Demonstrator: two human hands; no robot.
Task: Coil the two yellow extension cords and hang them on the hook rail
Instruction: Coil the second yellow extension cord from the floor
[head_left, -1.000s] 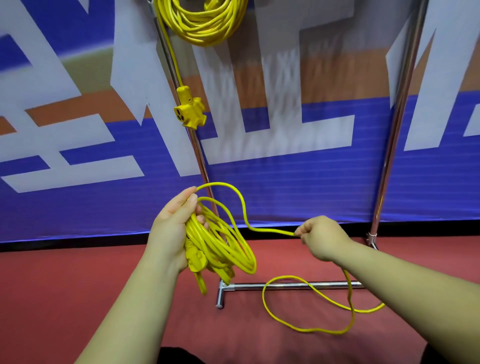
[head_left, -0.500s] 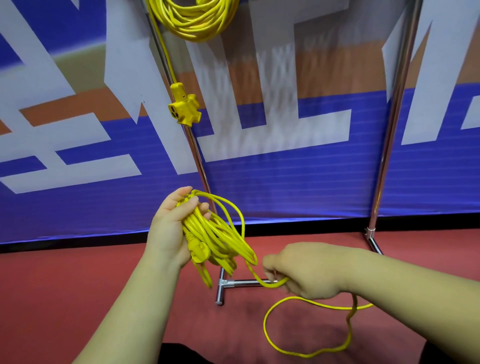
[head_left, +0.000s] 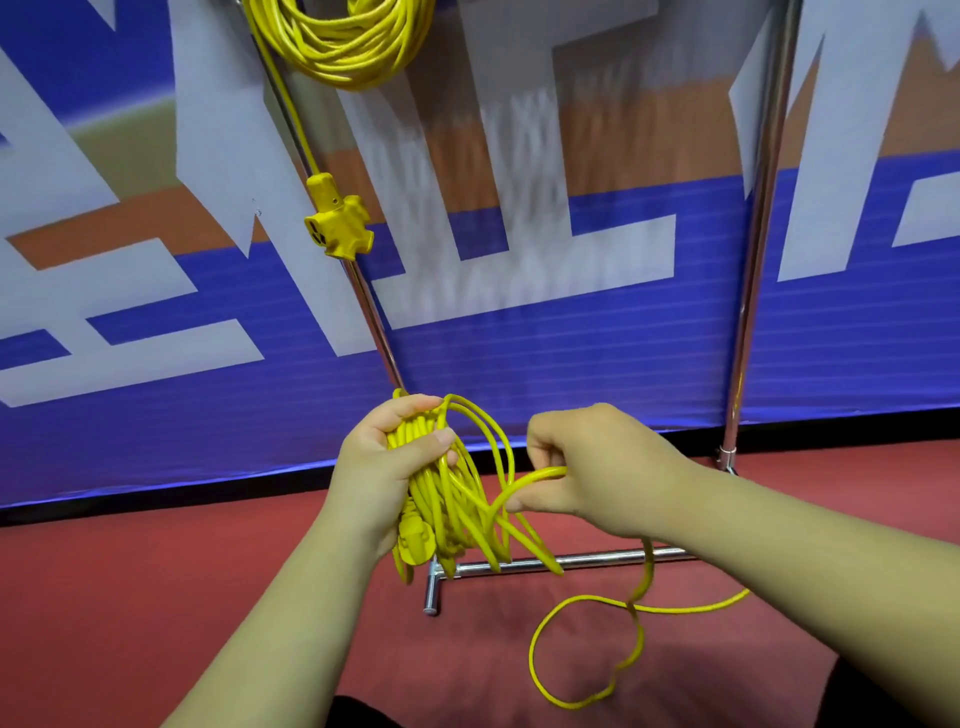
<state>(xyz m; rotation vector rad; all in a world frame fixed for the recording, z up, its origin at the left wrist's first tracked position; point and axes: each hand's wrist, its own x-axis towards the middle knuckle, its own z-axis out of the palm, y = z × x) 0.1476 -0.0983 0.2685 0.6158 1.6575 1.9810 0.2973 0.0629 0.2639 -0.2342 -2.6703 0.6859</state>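
The left hand (head_left: 384, 470) grips a bundle of smooth, round yellow cord (head_left: 447, 499). Its thumb presses across the gathered top of the loops and its fingers (head_left: 410, 405) curl over them from behind. The loops hang below in long, narrow ovals, and a moulded yellow plug (head_left: 415, 540) sits low in the bundle beside the heel of that hand. The right hand (head_left: 602, 473), just beside it, pinches one strand that arcs out of the bundle, its fingers curled round it. From under that hand the loose tail (head_left: 587, 649) drops to the matte red floor (head_left: 156, 597), where it lies in an open, wavy ring. Above, a second yellow cord (head_left: 343, 47) hangs as a thick coil at the top edge of the view. A single strand runs down from it to a chunky, cross-shaped socket block (head_left: 337, 223) dangling in front of a slanted chrome upright (head_left: 370, 317). A second shiny tube (head_left: 753, 260) stands to the right, and a chrome base bar (head_left: 571, 561) lies on the floor. Behind hangs a ribbed banner (head_left: 519, 338) in blue, white and orange.
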